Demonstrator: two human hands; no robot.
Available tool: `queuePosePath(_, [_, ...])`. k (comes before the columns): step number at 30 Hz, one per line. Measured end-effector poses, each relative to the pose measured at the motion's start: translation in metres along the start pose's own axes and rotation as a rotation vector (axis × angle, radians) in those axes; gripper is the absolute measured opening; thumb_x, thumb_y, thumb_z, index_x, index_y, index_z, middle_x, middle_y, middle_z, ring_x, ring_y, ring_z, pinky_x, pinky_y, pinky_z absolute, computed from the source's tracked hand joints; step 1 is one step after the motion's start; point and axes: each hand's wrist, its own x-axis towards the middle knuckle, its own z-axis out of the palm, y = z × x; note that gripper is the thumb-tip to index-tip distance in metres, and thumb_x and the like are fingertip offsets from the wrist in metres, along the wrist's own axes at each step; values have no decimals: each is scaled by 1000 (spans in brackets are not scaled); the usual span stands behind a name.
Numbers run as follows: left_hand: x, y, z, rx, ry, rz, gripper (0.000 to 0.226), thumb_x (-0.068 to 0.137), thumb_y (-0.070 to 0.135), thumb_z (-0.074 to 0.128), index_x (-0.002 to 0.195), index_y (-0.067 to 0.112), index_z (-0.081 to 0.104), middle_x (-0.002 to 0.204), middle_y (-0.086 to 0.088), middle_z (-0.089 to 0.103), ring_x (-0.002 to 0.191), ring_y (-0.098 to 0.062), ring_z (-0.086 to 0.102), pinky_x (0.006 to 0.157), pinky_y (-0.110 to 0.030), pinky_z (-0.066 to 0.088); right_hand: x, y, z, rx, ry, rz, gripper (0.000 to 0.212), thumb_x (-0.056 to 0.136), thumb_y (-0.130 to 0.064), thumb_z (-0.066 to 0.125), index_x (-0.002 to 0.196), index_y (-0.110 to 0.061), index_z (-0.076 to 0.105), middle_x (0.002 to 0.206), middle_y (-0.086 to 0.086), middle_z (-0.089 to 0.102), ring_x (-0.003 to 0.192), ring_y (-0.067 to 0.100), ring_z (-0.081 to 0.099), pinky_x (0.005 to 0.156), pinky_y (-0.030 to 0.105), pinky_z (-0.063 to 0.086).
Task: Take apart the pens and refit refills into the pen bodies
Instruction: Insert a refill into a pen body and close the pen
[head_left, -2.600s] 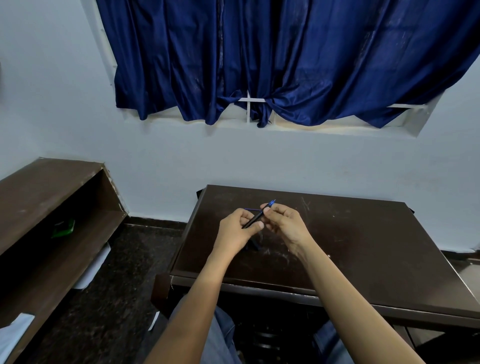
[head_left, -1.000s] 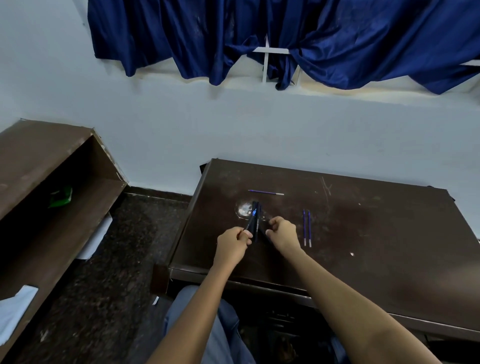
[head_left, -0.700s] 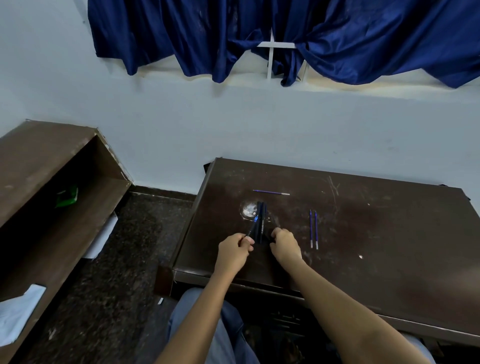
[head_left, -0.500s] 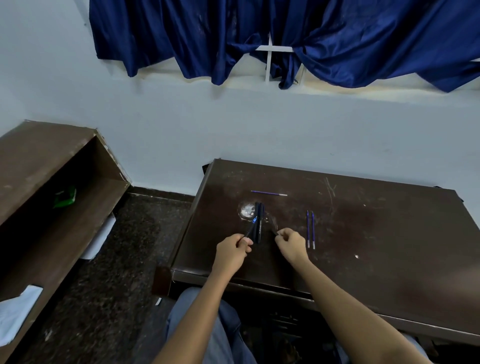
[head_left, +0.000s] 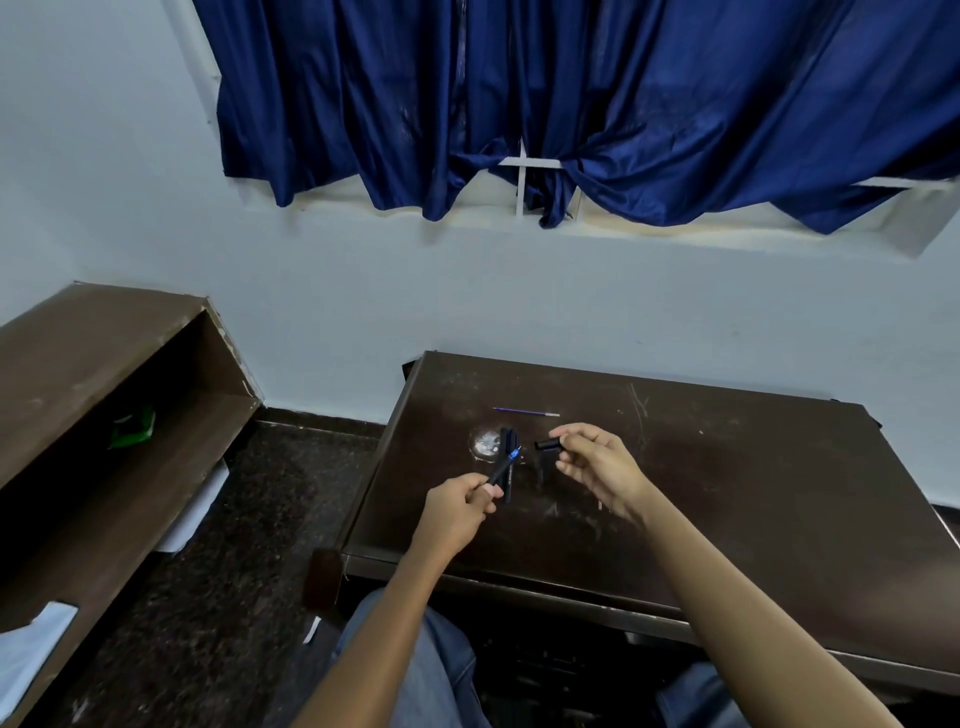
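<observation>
My left hand (head_left: 460, 512) grips a black pen (head_left: 503, 466) with a blue tip that points up and to the right. My right hand (head_left: 597, 464) pinches a short black cap (head_left: 547, 444) a little right of that tip, apart from the pen. Both hands hover over the dark brown table (head_left: 727, 493). More black pens (head_left: 508, 441) lie on the table just behind the held pen. A thin blue refill (head_left: 525, 412) lies crosswise farther back. The two refills seen earlier are hidden behind my right hand.
A round pale mark (head_left: 485, 442) is on the table beside the pens. A brown shelf unit (head_left: 104, 395) stands at the left with a green item (head_left: 132, 427) inside. A white wall and blue curtain (head_left: 571, 104) lie behind the table.
The pen has been lifted off the table and its cap pulled off; my right hand moved right and up with the cap. The head tilted up a little.
</observation>
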Motion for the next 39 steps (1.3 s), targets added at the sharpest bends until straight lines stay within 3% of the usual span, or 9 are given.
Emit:
queuePosePath(5, [-11,12,-5,22,-7,14,22,96,20,48,101,19,70,77,8,66,74,-7,59,79,-26,49,-12,-13,8,-97,-41,-72,19,95,-3,51,91,-6,69,72,4,56,62,5,55,68,21,54])
queuePosePath(11, [-21,21,-7,19,-35,4,19,96,21,51,93,24,69,88,0,71,84,-13,64,90,-32,52,-24,-26,14,-303,-114,-145,15,93,-2,54,92,-5,69,77,9,57,62,8,56,64,19,53])
queuePosePath(14, [-23,24,-7,52,-51,27,21,96,22,51,100,19,71,84,3,69,80,-8,61,84,-26,50,-28,-33,17,-530,-232,-161,15,92,-4,57,98,0,69,76,5,61,64,10,58,66,19,52])
queuePosePath(17, [-24,29,-7,102,-12,71,22,96,21,51,98,18,73,78,8,67,71,-1,57,64,-6,42,-32,-35,24,-694,-281,-187,15,91,-9,61,99,-1,70,73,-2,65,64,7,62,67,19,51])
queuePosePath(21, [-24,31,-4,117,110,80,18,93,18,57,90,17,74,77,3,70,67,-4,59,57,-4,41,-32,-36,31,-724,-217,-253,10,89,-8,62,90,-11,71,68,2,66,61,8,62,69,21,52])
queuePosePath(25, [-24,27,2,129,151,40,16,92,20,58,91,18,74,83,-2,72,77,-16,65,66,-23,48,-29,-32,35,-800,-192,-251,17,88,-11,62,82,-24,70,81,19,71,64,12,65,75,30,54])
queuePosePath(31, [-23,9,15,174,201,13,18,91,13,56,91,15,74,81,-5,69,73,-18,63,57,-22,45,-26,-12,41,-768,-141,-140,11,89,-12,62,83,-17,70,71,3,67,62,14,65,74,29,56])
queuePosePath(35, [-20,-1,23,232,199,-13,18,92,14,56,95,15,73,82,-4,69,72,-15,61,57,-20,42,-24,4,40,-722,-99,-69,11,89,-11,61,84,-15,70,68,4,64,62,14,64,71,25,54])
queuePosePath(39, [-19,-13,32,262,190,-33,18,94,17,54,100,16,71,84,-2,68,71,-10,58,56,-15,38,-20,19,36,-696,-91,33,11,88,-12,60,83,-13,70,72,9,63,64,16,64,75,31,57])
